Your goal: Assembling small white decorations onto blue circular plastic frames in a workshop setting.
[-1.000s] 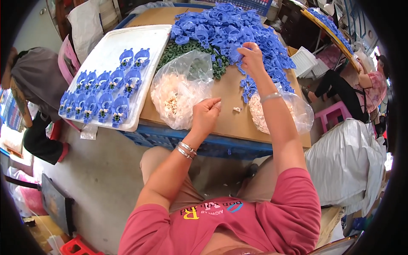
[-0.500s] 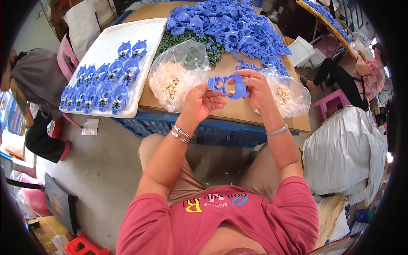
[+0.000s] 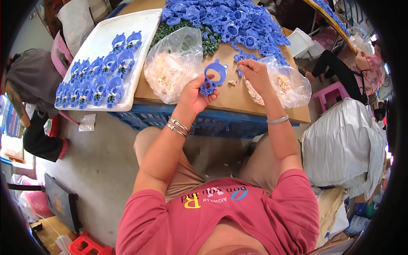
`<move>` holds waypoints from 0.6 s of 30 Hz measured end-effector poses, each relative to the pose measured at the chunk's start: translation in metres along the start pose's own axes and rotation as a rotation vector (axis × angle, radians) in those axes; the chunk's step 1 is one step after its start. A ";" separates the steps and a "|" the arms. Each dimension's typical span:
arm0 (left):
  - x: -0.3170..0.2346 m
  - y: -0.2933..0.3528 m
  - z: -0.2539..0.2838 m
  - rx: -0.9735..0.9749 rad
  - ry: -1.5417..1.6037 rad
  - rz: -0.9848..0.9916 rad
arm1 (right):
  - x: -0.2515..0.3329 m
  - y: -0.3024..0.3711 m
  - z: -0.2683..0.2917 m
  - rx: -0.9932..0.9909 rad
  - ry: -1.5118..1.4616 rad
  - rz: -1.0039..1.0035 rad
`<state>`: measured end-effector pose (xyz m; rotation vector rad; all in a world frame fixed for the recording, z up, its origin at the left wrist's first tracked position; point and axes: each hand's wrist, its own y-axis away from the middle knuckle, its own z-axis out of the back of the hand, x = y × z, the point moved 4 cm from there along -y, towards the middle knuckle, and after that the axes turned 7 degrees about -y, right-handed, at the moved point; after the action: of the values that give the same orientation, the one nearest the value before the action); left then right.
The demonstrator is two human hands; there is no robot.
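Note:
Over the near edge of the table, my left hand grips a blue plastic figure frame, its large ring upward and its small cut-out body between my fingers. To the right of it, my right hand is closed in a pinch, with a small bit of blue plastic at the fingertips; its shape is too small to make out. A small beige piece lies on the cardboard between both hands. Clear bags of beige pieces stand on either side, the left bag beside my left hand and the right bag by my right wrist.
A white tray at the left carries rows of blue figures with dark green parts. Behind lie a heap of blue frames and a pile of green parts. Other people sit left and right. A blue crate supports the cardboard.
Both hands held the blue frame before; now only my left hand has it, with the ring turned upright. My right hand has let go and moved slightly up, pinching a small blue bit.

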<state>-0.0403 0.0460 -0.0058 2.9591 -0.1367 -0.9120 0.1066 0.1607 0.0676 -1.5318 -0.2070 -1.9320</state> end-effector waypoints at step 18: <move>-0.009 -0.004 -0.001 -0.192 0.031 -0.163 | 0.004 0.009 -0.004 -0.151 0.681 0.468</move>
<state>-0.0465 0.0509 -0.0003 2.8347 0.1855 -0.8421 0.1087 0.1502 0.0677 -0.8221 0.5519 -1.9740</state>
